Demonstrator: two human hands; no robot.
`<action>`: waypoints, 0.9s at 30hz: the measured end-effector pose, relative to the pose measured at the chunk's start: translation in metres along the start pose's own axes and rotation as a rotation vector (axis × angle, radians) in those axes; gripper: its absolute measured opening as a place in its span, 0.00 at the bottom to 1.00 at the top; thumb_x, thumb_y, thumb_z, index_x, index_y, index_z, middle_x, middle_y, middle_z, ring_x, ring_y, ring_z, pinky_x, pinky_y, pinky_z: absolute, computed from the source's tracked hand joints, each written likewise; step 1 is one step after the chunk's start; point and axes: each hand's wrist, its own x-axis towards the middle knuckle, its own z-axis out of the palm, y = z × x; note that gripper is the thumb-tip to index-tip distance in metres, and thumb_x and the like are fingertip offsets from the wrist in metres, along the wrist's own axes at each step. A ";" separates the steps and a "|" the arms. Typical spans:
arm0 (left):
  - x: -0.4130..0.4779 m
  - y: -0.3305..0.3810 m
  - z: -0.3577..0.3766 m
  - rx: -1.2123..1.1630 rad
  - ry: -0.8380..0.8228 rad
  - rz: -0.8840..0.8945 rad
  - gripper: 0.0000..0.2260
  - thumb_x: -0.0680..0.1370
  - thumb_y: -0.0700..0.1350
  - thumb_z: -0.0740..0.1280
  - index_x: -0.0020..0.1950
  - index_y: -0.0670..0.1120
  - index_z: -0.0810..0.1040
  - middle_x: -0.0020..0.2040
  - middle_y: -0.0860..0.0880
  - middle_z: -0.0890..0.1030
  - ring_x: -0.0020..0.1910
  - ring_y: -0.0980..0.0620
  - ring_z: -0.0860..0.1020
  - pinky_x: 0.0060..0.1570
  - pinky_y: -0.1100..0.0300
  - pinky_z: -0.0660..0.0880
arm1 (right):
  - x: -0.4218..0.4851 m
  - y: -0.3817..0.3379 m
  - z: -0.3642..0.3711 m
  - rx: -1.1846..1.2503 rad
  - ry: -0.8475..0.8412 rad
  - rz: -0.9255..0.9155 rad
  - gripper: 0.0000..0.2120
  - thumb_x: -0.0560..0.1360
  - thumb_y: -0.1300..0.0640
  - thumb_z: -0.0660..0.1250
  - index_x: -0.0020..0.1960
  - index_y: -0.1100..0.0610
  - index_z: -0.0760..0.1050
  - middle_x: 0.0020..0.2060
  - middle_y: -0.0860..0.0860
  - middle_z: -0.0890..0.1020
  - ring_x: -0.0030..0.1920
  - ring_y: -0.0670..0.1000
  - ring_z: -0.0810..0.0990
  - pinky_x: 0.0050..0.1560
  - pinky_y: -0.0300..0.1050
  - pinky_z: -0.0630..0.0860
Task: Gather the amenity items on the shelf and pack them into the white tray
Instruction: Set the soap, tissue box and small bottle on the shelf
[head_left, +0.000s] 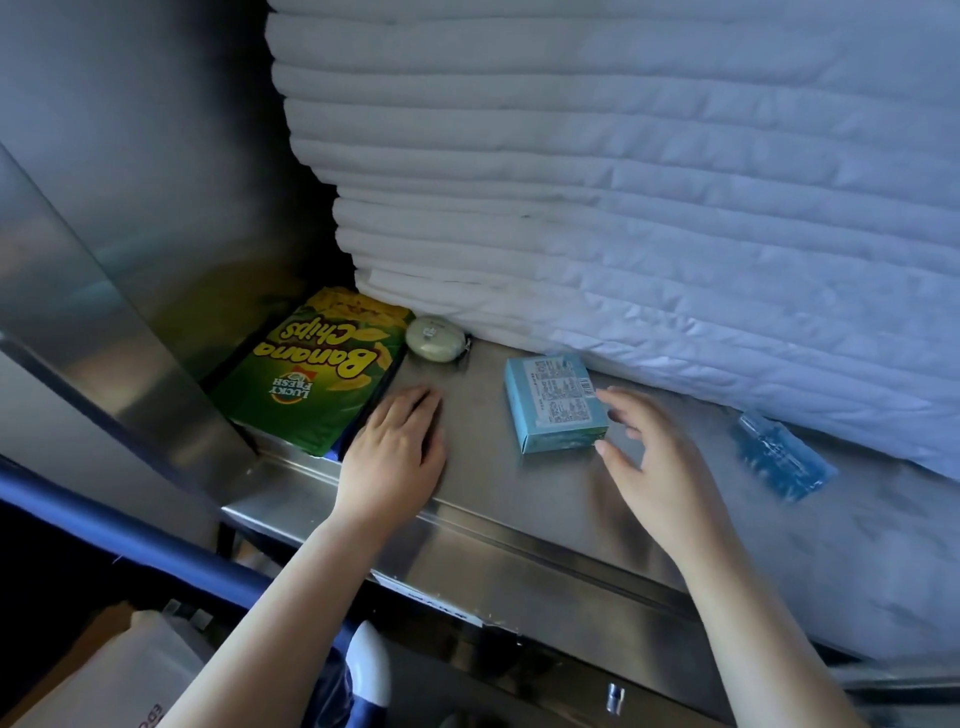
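A Banana Chips bag (317, 371) is laid flat at the left end of the steel shelf (483, 441), with a pale oval packet (434, 339) just beside it, its print unreadable. The left hand (395, 452) is rested flat on the shelf, fingers together. The right hand (654, 467), spread and blurred, is held at the right edge of a light-blue box (556, 402); contact cannot be told. A blurred blue sachet (779, 457) is seen near the stacked white bedding (623, 182).

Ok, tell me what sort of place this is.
Probably a hotel housekeeping store or linen cart: a tall stack of folded white linen on a steel shelf, with a small blue box and banana chips bag.
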 end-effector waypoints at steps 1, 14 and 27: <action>0.000 0.000 0.000 0.001 0.007 0.008 0.17 0.76 0.42 0.66 0.65 0.42 0.75 0.63 0.46 0.76 0.62 0.45 0.73 0.62 0.54 0.68 | 0.000 0.001 0.000 -0.004 0.003 0.002 0.22 0.73 0.62 0.69 0.65 0.50 0.72 0.63 0.43 0.74 0.61 0.44 0.75 0.62 0.48 0.73; 0.001 -0.002 0.002 -0.014 0.020 0.019 0.17 0.76 0.42 0.65 0.64 0.43 0.76 0.62 0.48 0.76 0.63 0.47 0.72 0.61 0.55 0.68 | 0.022 -0.019 0.031 -0.393 0.009 -0.300 0.29 0.62 0.46 0.78 0.59 0.56 0.77 0.59 0.50 0.78 0.59 0.53 0.76 0.55 0.49 0.77; 0.008 0.008 -0.006 -0.014 0.022 0.212 0.28 0.74 0.45 0.69 0.72 0.43 0.66 0.68 0.46 0.71 0.65 0.44 0.70 0.65 0.53 0.66 | 0.029 -0.021 0.016 0.082 0.032 -0.139 0.25 0.63 0.39 0.72 0.56 0.49 0.79 0.54 0.38 0.80 0.56 0.40 0.76 0.55 0.34 0.71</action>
